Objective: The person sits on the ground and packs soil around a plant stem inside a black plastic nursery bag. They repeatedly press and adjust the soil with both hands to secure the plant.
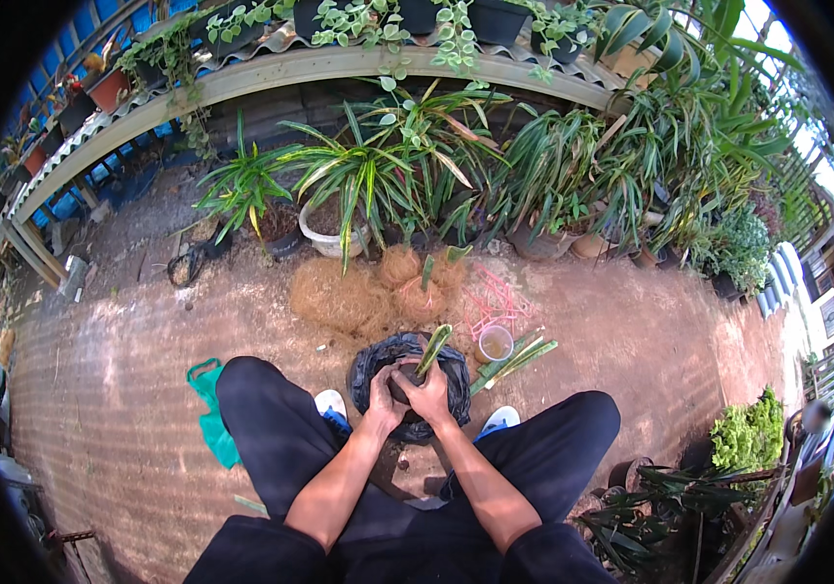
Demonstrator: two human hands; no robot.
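Note:
Between both palms I hold a ball of dark soil with a green leaf cutting standing up from it. My left hand cups its left side, my right hand its right side near the leaf's base. Below them is a container lined with a black plastic bag. Beyond it lie a loose heap of brown fibre and several fibre-wrapped balls, some with leaf cuttings. Pink strings, a clear plastic cup and cut green leaves lie to the right.
A green cloth or bag lies beside my left knee. Potted plants, one in a white pot, line the far edge beneath a shelf of more pots. More plants stand at the lower right.

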